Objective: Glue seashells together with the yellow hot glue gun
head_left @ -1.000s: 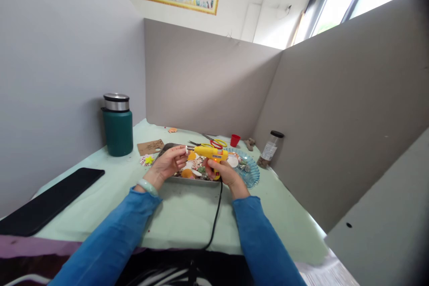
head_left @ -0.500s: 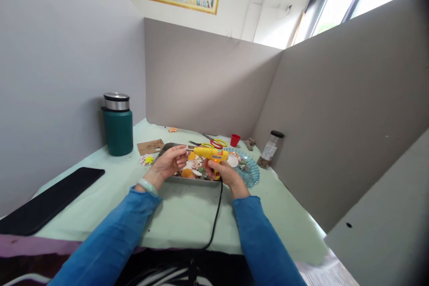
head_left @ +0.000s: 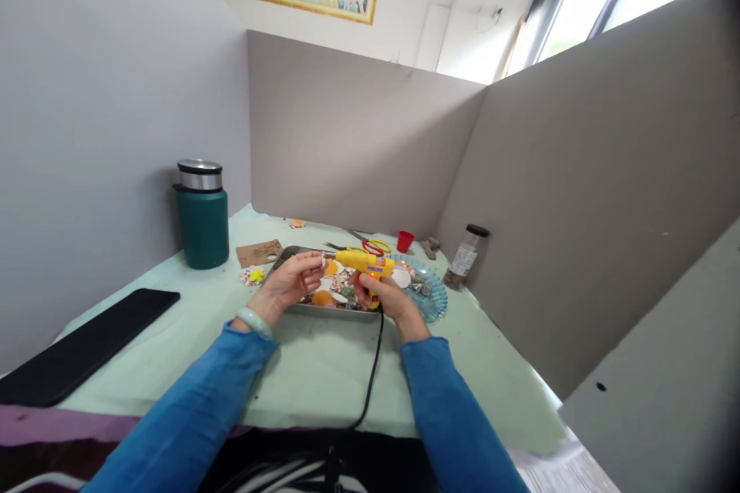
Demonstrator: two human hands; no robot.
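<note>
My right hand is wrapped around the handle of a yellow hot glue gun, whose nozzle points left. A small orange light glows on its side, and a black cord runs down from the grip. Left of the nozzle, the fingertips of my left hand pinch a small whitish piece, too small to name. Both hands are over a metal tray holding shells, white pieces and orange discs; they hide part of it.
A blue scalloped plate with shells stands right of the tray, near a lidded jar. Behind lie scissors and a red cup. At left are a green bottle, a brown card and a black mat.
The glue gun's nozzle has come slightly away from the small piece in my left hand, to the right. Both hands keep their grips.
</note>
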